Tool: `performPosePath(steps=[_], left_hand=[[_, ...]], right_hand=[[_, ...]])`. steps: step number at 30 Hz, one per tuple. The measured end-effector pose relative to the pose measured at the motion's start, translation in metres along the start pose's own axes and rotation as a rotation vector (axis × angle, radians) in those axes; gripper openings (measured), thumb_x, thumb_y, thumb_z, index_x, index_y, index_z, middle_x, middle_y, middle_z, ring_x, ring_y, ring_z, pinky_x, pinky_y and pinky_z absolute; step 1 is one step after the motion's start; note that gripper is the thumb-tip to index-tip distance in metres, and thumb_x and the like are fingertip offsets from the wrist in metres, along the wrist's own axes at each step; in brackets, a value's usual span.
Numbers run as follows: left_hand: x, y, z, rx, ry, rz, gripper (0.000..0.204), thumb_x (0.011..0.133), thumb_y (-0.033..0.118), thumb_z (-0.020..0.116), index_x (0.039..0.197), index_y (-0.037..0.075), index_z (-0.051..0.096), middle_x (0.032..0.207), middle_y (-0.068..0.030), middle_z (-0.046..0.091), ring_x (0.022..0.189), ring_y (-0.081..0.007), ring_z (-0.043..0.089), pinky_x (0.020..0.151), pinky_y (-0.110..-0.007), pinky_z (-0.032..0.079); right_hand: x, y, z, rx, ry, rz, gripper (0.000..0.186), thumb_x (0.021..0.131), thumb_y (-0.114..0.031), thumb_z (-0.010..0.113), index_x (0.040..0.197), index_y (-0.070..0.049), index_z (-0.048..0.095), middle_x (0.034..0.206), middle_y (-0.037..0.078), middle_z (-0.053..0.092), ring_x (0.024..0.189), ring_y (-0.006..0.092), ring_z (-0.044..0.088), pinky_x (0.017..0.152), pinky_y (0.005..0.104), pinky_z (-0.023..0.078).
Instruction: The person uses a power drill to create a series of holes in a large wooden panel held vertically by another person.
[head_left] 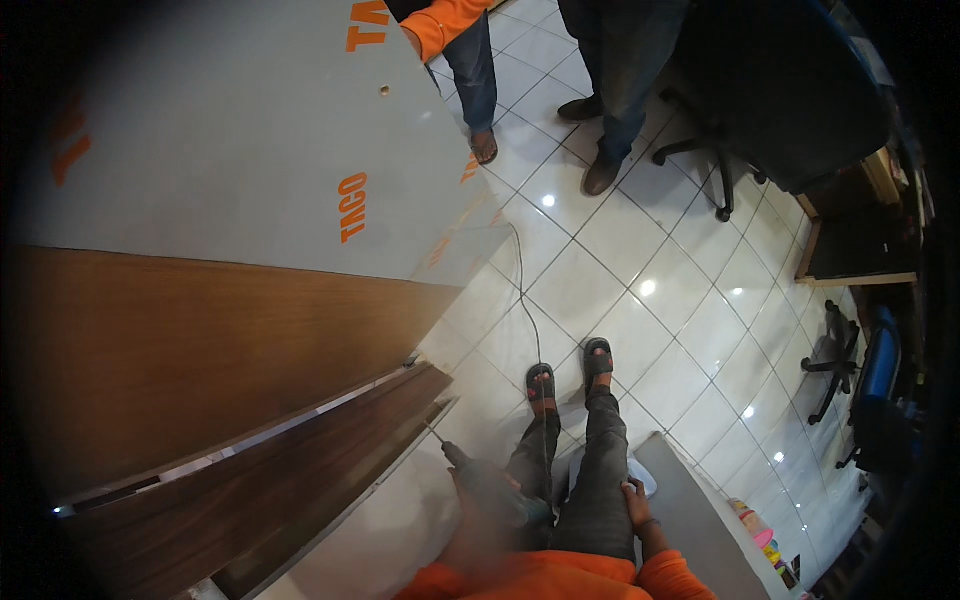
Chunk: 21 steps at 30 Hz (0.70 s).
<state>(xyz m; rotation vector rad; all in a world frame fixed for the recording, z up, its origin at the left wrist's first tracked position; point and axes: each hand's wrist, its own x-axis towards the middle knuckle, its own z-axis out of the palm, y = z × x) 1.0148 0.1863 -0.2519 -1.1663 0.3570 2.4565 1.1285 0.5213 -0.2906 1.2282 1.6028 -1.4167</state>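
Observation:
My left hand (472,492) grips a dark power drill (495,490), partly blurred. Its thin bit points up and left, near the end of a dark wood-grain panel (300,455). A thin cord (523,292) runs over the floor, between my feet and up toward the drill. Beside my right thigh, my right hand (637,503) hangs low with its fingers curled. Whether anything is in them cannot be made out. Ahead on the left is a large cabinet-like piece with a grey covered face (250,150) and a brown wood-grain side (220,350).
Two people stand ahead, one with an orange sleeve (445,25) by the grey face. A black office chair (780,100) stands far right, and a blue chair (880,355) nearer. A grey box-like surface (690,520) is beside my right leg. White tiles (640,285) cover the floor.

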Motion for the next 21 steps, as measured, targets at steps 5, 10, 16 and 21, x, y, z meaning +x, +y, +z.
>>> performPosePath(steps=[5,10,16,21], left_hand=[[0.005,-0.007,-0.013,-0.047,-0.014,-0.008,0.078,0.085,0.076,0.039,0.108,0.006,0.063,0.093,-0.0179,0.063,0.087,-0.035,0.059,0.087,-0.05,0.046],[0.001,-0.006,0.002,-0.065,0.103,-0.064,0.062,0.09,0.061,0.042,0.106,0.004,0.062,0.093,-0.0166,0.062,0.09,-0.0335,0.058,0.092,-0.047,0.045],[0.016,-0.018,-0.01,-0.146,-0.001,-0.195,0.051,0.09,0.051,0.047,0.107,0.005,0.06,0.091,-0.0127,0.06,0.091,-0.0282,0.057,0.106,-0.045,0.034],[0.067,-0.047,-0.049,-0.291,-0.359,-0.331,0.077,0.084,0.073,0.045,0.118,0.006,0.059,0.098,-0.0141,0.064,0.096,-0.0295,0.058,0.11,-0.048,0.028]], right_hand=[[0.025,0.021,-0.002,-0.111,0.01,-0.027,0.076,0.09,-0.054,0.055,0.143,-0.002,0.034,0.141,0.027,0.043,0.132,0.0387,0.041,0.108,0.0413,0.033],[0.058,-0.02,0.005,-0.456,0.004,-0.156,0.088,0.085,-0.053,0.063,0.148,-0.003,0.027,0.15,0.029,0.027,0.138,0.0422,0.032,0.112,0.0437,0.03],[0.066,-0.098,0.041,-0.812,-0.01,0.166,0.104,0.071,-0.056,0.076,0.153,-0.024,0.02,0.157,0.022,0.015,0.139,0.0492,0.025,0.109,0.0549,0.034],[0.122,-0.141,0.044,-1.073,-0.056,0.168,0.107,0.072,-0.052,0.078,0.154,-0.026,0.013,0.16,0.014,0.008,0.143,0.0416,0.02,0.111,0.0609,0.027]])
